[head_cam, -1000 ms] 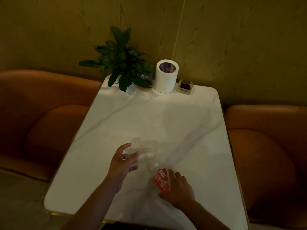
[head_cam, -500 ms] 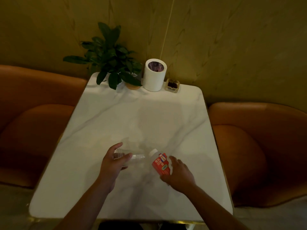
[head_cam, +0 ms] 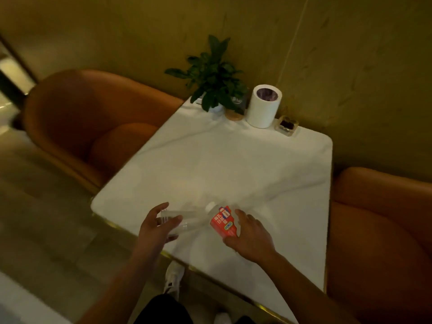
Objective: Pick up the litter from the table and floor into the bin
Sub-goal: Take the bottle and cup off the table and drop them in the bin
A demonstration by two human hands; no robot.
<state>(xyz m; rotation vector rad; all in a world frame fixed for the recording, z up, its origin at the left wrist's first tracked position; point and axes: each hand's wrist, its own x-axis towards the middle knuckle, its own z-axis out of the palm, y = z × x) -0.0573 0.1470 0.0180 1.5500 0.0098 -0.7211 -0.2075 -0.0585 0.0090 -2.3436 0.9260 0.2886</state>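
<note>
Closest in, there's a white shoe [head_cam: 173,275] on the floor [head_cam: 46,230], just under the worktop [head_cam: 233,164] edge. Above that, the left hand [head_cam: 156,226] has its grip curled round a clear plastic bottle [head_cam: 189,222] that's lying sideways. The right hand [head_cam: 251,235] has its grip wrapped on a red-label bottle [head_cam: 222,224] with a white cap, tilted, cap end right next to the clear one. Both bottles are over the worktop's near corner, and I honestly can't tell if they're touching it. At the far edge by the wall there's a potted plant [head_cam: 215,76], a white cylinder [head_cam: 264,108] and a small clear dish [head_cam: 287,125]. Orange seats [head_cam: 93,118] on either side.
</note>
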